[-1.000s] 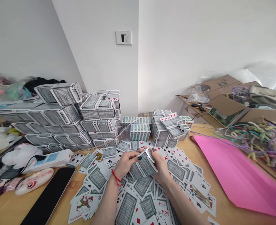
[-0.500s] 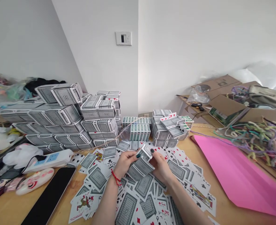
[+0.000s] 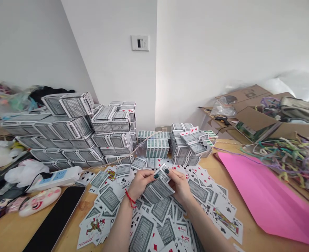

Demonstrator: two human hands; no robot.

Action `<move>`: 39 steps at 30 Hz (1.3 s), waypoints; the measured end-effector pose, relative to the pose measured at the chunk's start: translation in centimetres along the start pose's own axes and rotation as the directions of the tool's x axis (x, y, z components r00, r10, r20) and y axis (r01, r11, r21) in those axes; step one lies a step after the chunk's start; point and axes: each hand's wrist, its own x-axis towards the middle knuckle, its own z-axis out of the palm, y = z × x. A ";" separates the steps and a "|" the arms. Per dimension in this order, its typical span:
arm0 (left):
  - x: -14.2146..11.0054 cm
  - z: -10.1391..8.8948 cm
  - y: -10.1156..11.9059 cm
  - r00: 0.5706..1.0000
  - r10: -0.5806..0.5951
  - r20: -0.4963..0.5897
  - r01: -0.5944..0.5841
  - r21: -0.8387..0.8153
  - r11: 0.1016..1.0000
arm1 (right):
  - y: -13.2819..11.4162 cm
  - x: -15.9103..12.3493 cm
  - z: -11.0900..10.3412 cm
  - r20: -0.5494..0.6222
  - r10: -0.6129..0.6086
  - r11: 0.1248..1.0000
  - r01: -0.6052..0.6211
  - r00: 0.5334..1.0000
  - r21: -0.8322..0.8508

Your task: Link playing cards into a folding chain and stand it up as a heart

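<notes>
Both my hands meet over a spread of loose playing cards on the table. Between them is a piece made of folded playing cards, its grey patterned backs facing me. My left hand, with a red string at the wrist, grips its left side, thumb on top. My right hand pinches the upper right edge with the thumb; its other fingers are partly hidden behind the cards. Beneath the hands, cards lie some face up and some face down, among them a joker.
Stacked blocks of folded cards rise at the left back. Green card boxes and a smaller card stack stand behind the hands. A phone and power strip lie left. Pink paper and pipe cleaners are right.
My right thumb has shifted slightly left and down onto the top of the folded cards. The view has moved a little; the loose cards stay put.
</notes>
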 end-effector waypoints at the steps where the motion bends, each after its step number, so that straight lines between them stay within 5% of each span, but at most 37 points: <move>1: 0.0 0.1 0.0 1.000 -0.004 -0.010 0.004 -0.002 1.000 | 0.2 0.1 -0.1 -0.025 -0.020 1.000 0.019 0.999 -0.016; 6: 0.4 0.4 -0.1 0.997 -0.001 -0.081 0.003 0.023 1.000 | 1.0 0.8 -0.4 -0.105 -0.196 0.971 0.179 0.975 -0.159; 10: 0.5 0.4 -0.4 0.991 -0.008 -0.134 0.013 0.037 0.999 | 1.0 0.8 -0.5 -0.023 -0.293 0.920 0.275 0.956 -0.278; 18: 0.6 -0.1 -0.7 0.924 -0.008 -0.383 -0.044 -0.127 0.991 | 2.1 1.0 -1.0 0.066 -0.192 0.925 0.203 0.979 -0.321; 22: 0.5 -0.1 -0.6 0.945 0.032 -0.325 -0.104 -0.205 0.973 | 2.4 0.8 -0.9 0.133 -0.091 0.929 0.132 0.987 -0.345; 31: 0.5 0.7 -0.3 0.961 0.167 -0.220 -0.137 0.145 0.980 | 2.0 0.7 -0.8 0.051 -0.128 0.894 0.137 0.991 -0.426; 33: 0.4 0.2 -0.2 0.930 0.228 -0.288 -0.169 0.216 0.962 | 1.6 0.8 -0.9 0.032 -0.132 0.903 0.134 0.991 -0.408; 35: 0.3 -0.5 -0.3 0.840 0.338 -0.424 -0.158 0.405 0.901 | 1.4 0.8 -1.0 0.008 -0.136 0.910 0.128 0.991 -0.394; 37: 0.2 -1.3 -0.5 0.722 0.477 -0.500 -0.026 0.670 0.742 | 1.3 0.9 -1.1 -0.009 -0.146 0.915 0.132 0.989 -0.381; 39: 0.2 -1.8 -0.7 0.686 0.546 -0.482 0.150 0.827 0.542 | 1.4 1.1 -1.2 -0.017 -0.147 0.920 0.131 0.989 -0.368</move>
